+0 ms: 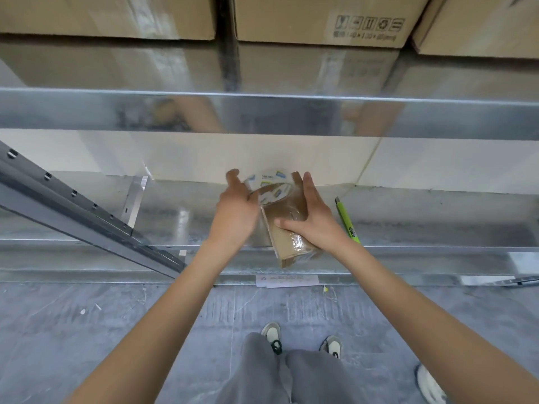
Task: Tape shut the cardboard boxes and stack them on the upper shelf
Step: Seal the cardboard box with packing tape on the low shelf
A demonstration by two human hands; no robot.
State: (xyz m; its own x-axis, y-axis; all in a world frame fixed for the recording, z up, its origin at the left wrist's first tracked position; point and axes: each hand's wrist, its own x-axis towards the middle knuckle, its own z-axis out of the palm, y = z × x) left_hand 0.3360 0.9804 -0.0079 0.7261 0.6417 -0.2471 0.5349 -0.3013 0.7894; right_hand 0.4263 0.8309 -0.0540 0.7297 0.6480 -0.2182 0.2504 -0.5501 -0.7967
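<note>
Gripping tape roll (269,189) left hand (233,211), right hand (312,220) holding small box (288,228), steel shelf (180,214)

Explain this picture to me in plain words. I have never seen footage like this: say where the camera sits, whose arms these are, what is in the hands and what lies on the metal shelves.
There is no machine here. One wide-angle camera sits on a person's head and looks forward and down, so you see their own arms, grey trousers and shoes.

The left hand grips a roll of clear tape. The right hand holds a small cardboard box that rests on the lower metal shelf, its thumb pressed on the box's top. The roll sits at the far end of the box, where shiny tape already shows.

A green utility knife lies on the shelf just right of the right hand. On the upper shelf, large cardboard boxes stand side by side.
</note>
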